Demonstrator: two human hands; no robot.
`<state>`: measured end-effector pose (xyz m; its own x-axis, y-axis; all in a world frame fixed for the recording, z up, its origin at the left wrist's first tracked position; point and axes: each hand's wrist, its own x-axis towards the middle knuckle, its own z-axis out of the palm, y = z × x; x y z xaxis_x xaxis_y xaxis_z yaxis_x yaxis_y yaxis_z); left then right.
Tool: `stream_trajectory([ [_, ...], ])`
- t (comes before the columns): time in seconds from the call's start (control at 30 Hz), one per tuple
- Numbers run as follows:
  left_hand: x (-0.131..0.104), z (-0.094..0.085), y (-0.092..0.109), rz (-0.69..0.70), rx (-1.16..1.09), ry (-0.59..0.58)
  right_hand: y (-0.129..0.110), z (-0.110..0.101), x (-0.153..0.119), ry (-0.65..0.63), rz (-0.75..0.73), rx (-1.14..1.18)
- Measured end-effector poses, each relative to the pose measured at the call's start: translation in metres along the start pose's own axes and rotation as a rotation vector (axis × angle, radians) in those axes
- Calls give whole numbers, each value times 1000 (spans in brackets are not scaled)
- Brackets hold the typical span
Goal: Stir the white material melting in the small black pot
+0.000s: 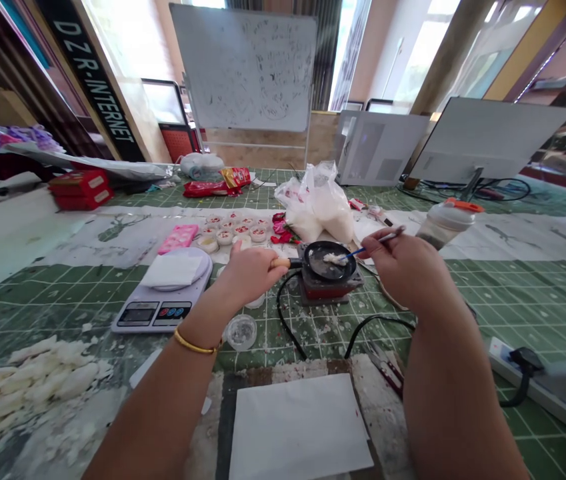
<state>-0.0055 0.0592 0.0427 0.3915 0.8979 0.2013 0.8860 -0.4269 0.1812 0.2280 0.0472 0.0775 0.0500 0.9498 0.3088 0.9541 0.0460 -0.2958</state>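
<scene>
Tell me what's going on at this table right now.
A person holds the handle of a small black pan with the left hand; the pan sits on a small red electric heater. The right hand holds a thin blue-handled stick whose tip is in a white waxy lump in the pan. A white digital kitchen scale stands to the left, on the green cutting mat.

Whiteboard (247, 67) at back, bright windows (427, 47), green cutting-mat table (513, 293).

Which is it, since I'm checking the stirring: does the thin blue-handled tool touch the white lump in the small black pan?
Touching. In the head view the blue-handled tool in the right hand ends on the white lump in the black pan.
</scene>
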Motion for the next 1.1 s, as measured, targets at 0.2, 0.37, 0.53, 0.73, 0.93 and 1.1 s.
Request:
stream_trajectory([
  [0.2,1,0,1,3,1,8,-1,1,0,-43,-7,-24],
  [0.37,1,-1,2,-11,-3,-4,-1,0,0,25,16,2],
  [0.53,2,0,3,-32,0,2,1,1,1,-36,-8,1],
  [0.73,3,5,3,-42,10,36,-1,-1,-1,-65,-18,-14],
  [0.93,2,6,3,-45,4,40,-1,-6,-4,-8,24,-56],
  [1.1,2,6,4,-16,3,40,0,-4,-2,-41,2,-45],
])
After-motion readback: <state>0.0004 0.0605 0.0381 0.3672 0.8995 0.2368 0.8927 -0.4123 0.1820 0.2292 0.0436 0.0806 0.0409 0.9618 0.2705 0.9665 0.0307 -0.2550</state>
